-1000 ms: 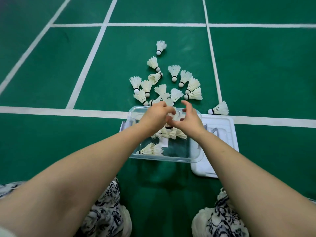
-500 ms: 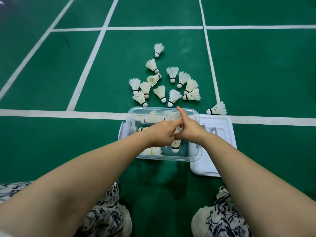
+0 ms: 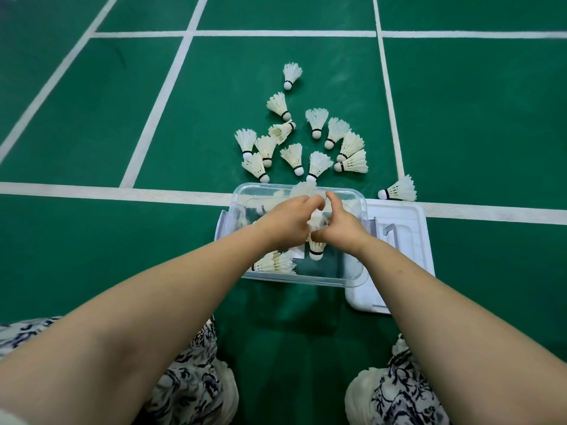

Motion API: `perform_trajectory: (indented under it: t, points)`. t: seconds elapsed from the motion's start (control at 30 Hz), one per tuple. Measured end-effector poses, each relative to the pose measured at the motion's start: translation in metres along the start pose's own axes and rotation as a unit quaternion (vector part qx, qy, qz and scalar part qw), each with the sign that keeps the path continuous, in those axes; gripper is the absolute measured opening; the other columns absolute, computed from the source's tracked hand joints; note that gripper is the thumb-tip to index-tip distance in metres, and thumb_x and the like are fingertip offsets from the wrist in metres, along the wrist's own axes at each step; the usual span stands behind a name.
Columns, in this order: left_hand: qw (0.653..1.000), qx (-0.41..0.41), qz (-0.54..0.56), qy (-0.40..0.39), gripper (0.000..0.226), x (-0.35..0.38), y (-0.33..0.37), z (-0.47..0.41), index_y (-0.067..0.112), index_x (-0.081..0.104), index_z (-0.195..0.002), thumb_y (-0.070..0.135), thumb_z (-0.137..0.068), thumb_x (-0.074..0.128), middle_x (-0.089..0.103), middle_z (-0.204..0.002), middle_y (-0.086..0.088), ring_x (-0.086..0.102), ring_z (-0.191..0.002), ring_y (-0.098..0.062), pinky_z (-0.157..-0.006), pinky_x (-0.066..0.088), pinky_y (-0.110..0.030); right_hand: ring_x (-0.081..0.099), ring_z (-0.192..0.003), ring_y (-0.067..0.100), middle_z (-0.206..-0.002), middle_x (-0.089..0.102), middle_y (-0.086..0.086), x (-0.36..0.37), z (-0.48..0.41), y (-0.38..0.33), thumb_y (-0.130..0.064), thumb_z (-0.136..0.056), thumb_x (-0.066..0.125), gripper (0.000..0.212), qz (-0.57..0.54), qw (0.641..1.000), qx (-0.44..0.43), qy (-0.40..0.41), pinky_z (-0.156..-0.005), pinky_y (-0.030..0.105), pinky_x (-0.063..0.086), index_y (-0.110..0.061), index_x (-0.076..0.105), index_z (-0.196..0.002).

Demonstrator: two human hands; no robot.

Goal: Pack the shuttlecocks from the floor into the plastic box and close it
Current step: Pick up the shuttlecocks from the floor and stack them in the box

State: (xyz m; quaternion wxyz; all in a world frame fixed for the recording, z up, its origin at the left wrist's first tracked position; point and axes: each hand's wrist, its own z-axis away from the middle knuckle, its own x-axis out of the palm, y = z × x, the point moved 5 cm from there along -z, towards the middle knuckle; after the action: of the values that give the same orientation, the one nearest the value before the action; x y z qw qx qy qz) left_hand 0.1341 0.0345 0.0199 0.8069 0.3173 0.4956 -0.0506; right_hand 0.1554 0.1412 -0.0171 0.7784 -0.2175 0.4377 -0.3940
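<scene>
A clear plastic box [image 3: 352, 279] stands on the green floor in front of me. My left hand [image 3: 287, 223] and my right hand [image 3: 345, 225] hover close together over it, fingers curled and partly hidden. A shuttlecock [image 3: 317, 251] lies cork toward me just below both hands; whether either hand grips it I cannot tell. More shuttlecocks [image 3: 276, 263] lie in the box's near left corner. Beyond the far rim, several white shuttlecocks [image 3: 293, 156] are scattered on the floor. One shuttlecock [image 3: 399, 191] lies alone at the right.
The box's white lid [image 3: 405, 240] lies flat on the floor against the box's right side. White court lines [image 3: 107, 191] cross the green floor. My patterned trouser knees and white shoes [image 3: 225, 391] fill the bottom edge.
Both hands came back from the floor pile into the box. They have now shifted a little toward its far rim. Fewer shuttlecocks lie just beyond the rim than a second ago.
</scene>
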Motion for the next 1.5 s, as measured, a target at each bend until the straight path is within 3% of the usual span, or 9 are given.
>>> perform_trajectory:
  t: [0.1, 0.2, 0.33, 0.47, 0.8, 1.03, 1.17, 1.33, 1.5]
  points:
    - [0.999, -0.012, -0.013, 0.034, 0.045, -0.006, -0.008, -0.001, 0.013, 0.042, -0.121, -0.005, -0.08, 0.041, 0.052, -0.111, -0.011, 0.047, -0.093, -0.023, -0.078, 0.042, -0.033, 0.052, -0.072, 0.019, -0.088, 0.052, 0.004, 0.002, -0.002, 0.011, -0.013, -0.076, 0.066, 0.092, 0.011, 1.0, 0.014, 0.006, -0.057, 0.026, 0.038, -0.028, 0.01, -0.148]
    - [0.997, -0.02, -0.021, 0.066, 0.043, -0.013, -0.015, 0.0, 0.011, 0.043, -0.121, -0.005, -0.081, 0.04, 0.052, -0.113, -0.012, 0.045, -0.095, -0.023, -0.073, 0.034, -0.028, 0.052, -0.077, 0.019, -0.098, 0.052, 0.007, 0.003, -0.005, 0.015, -0.013, -0.075, 0.066, 0.086, 0.014, 1.0, 0.018, 0.014, -0.057, 0.024, 0.038, -0.024, 0.019, -0.146]
    - [0.996, -0.035, -0.028, 0.074, 0.043, -0.016, -0.021, 0.001, 0.011, 0.043, -0.121, -0.004, -0.081, 0.04, 0.052, -0.115, -0.011, 0.047, -0.101, -0.026, -0.074, 0.03, -0.026, 0.056, -0.105, 0.027, -0.128, 0.049, 0.013, 0.013, -0.011, 0.018, -0.021, -0.072, 0.07, 0.073, 0.066, 0.997, 0.024, -0.01, -0.082, 0.027, 0.043, -0.021, 0.038, -0.138]
    - [0.997, -0.041, -0.025, 0.054, 0.043, -0.009, -0.023, 0.001, 0.013, 0.043, -0.122, -0.005, -0.083, 0.038, 0.051, -0.114, -0.012, 0.042, -0.092, -0.022, -0.073, 0.03, -0.027, 0.05, -0.117, 0.029, -0.127, 0.054, 0.008, 0.026, -0.012, 0.021, -0.03, -0.073, 0.071, 0.069, 0.124, 0.991, 0.038, -0.036, -0.097, 0.032, 0.043, -0.021, 0.041, -0.135]
    - [0.998, -0.047, -0.01, 0.05, 0.043, -0.004, -0.034, 0.006, 0.014, 0.043, -0.122, -0.004, -0.083, 0.038, 0.05, -0.108, -0.008, 0.036, -0.088, -0.017, -0.073, 0.032, -0.028, 0.048, -0.103, 0.019, -0.13, 0.046, 0.007, 0.048, -0.019, 0.036, -0.015, -0.069, 0.081, 0.068, 0.122, 0.985, 0.05, -0.109, -0.092, 0.027, 0.04, -0.018, 0.046, -0.127]
    - [0.997, -0.051, -0.006, 0.054, 0.042, -0.002, -0.043, 0.004, 0.014, 0.043, -0.121, -0.003, -0.082, 0.04, 0.05, -0.106, -0.008, 0.035, -0.087, -0.017, -0.072, 0.03, -0.028, 0.048, -0.094, 0.018, -0.118, 0.052, 0.007, 0.067, -0.024, 0.031, -0.016, -0.071, 0.08, 0.064, 0.127, 0.98, 0.038, -0.147, -0.08, 0.022, 0.039, -0.015, 0.044, -0.124]
    - [0.998, -0.046, -0.003, 0.042, 0.042, 0.002, -0.039, 0.002, 0.014, 0.044, -0.122, -0.002, -0.083, 0.04, 0.051, -0.109, -0.01, 0.041, -0.091, -0.02, -0.075, 0.036, -0.03, 0.053, -0.102, 0.022, -0.139, 0.044, 0.007, 0.078, -0.023, 0.028, -0.016, -0.072, 0.079, 0.088, 0.102, 0.979, 0.035, -0.173, -0.081, 0.029, 0.048, -0.019, 0.028, -0.143]
    - [0.998, -0.039, -0.004, 0.046, 0.041, 0.0, -0.039, 0.002, 0.014, 0.044, -0.122, -0.002, -0.084, 0.04, 0.052, -0.11, -0.01, 0.039, -0.09, -0.018, -0.075, 0.035, -0.029, 0.039, -0.133, 0.025, -0.15, 0.033, 0.003, 0.077, -0.023, 0.027, -0.034, -0.073, 0.077, 0.1, 0.134, 0.97, 0.025, -0.2, -0.11, 0.033, 0.034, -0.026, 0.013, -0.149]
    - [0.999, -0.031, -0.021, 0.038, 0.041, -0.003, -0.037, 0.004, 0.012, 0.043, -0.123, 0.0, -0.084, 0.041, 0.052, -0.108, -0.011, 0.043, -0.092, -0.022, -0.074, 0.032, -0.027, 0.047, -0.127, 0.027, -0.144, 0.043, 0.006, 0.06, -0.024, 0.025, -0.038, -0.073, 0.076, 0.098, 0.161, 0.977, 0.01, -0.14, -0.104, 0.035, 0.039, -0.023, 0.015, -0.148]
